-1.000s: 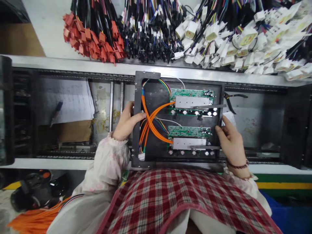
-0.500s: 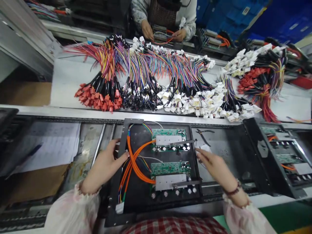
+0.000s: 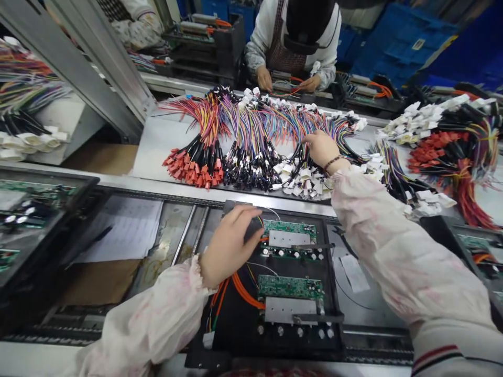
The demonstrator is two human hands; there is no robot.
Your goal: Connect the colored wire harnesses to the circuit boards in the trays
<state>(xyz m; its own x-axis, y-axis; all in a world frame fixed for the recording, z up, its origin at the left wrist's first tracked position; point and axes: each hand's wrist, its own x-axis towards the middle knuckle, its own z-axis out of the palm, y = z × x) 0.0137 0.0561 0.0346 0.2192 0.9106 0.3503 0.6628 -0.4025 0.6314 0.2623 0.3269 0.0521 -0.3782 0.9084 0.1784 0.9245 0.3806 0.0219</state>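
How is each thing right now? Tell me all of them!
Left hand, resting on the black frame
Right hand, fingers down among the white-plug wires
Green boards, two, mounted in the frame
Orange wires, looped, partly under the left hand
Red-plug wires, lying bundled

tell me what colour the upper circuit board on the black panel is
The upper circuit board is green, as the head view shows.

left hand (image 3: 230, 246) covers upper-left corner of black panel (image 3: 236, 335) and most of orange wires (image 3: 245, 290); right hand (image 3: 324, 149) fingertips hidden among wire harnesses (image 3: 251, 131); tray of boards (image 3: 35, 204) cut off by left edge; markings on green circuit board (image 3: 288, 287) too small to read.
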